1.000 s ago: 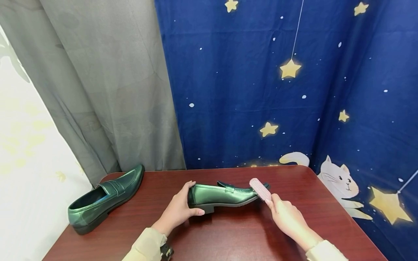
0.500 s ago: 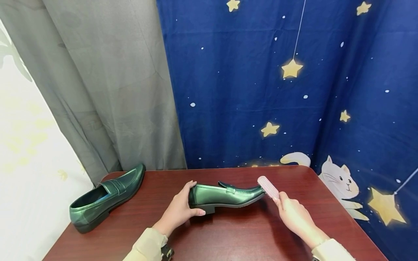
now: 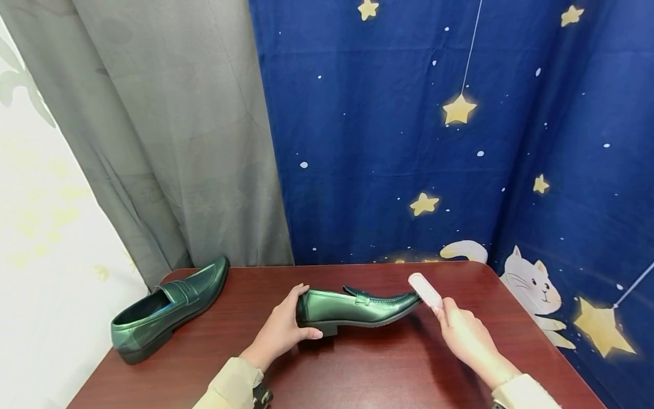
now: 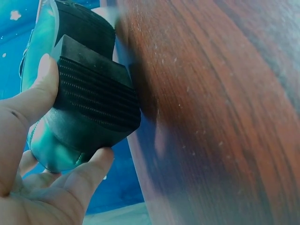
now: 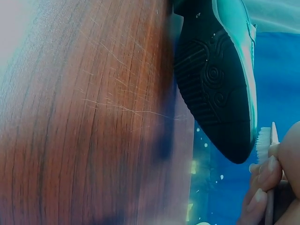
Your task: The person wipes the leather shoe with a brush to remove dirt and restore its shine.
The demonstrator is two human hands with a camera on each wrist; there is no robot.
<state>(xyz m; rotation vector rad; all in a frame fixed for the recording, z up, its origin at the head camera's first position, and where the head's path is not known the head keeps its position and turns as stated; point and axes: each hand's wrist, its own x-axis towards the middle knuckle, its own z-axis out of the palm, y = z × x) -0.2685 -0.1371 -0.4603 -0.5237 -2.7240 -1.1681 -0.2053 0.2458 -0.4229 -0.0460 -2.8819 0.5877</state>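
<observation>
A shiny green loafer (image 3: 337, 307) is held by its heel in my left hand (image 3: 281, 329), its toe pointing right. In the left wrist view the thumb and fingers grip around the black ribbed heel block (image 4: 96, 93). My right hand (image 3: 467, 335) pinches the handle of a pale pink brush (image 3: 426, 291), whose head is at the loafer's toe tip. White bristles (image 5: 263, 143) face the shoe's upper in the right wrist view; whether they touch it I cannot tell. The patterned black sole (image 5: 213, 84) shows there too.
A second green loafer (image 3: 171, 309) stands at the left of the reddish-brown wooden table (image 3: 368, 369). Behind the table hang a grey curtain (image 3: 204, 142) and a blue star-patterned curtain (image 3: 368, 142).
My right hand has moved the brush rightward along the upper, from the front part of the loafer to its toe tip. The left hand keeps its grip on the heel.
</observation>
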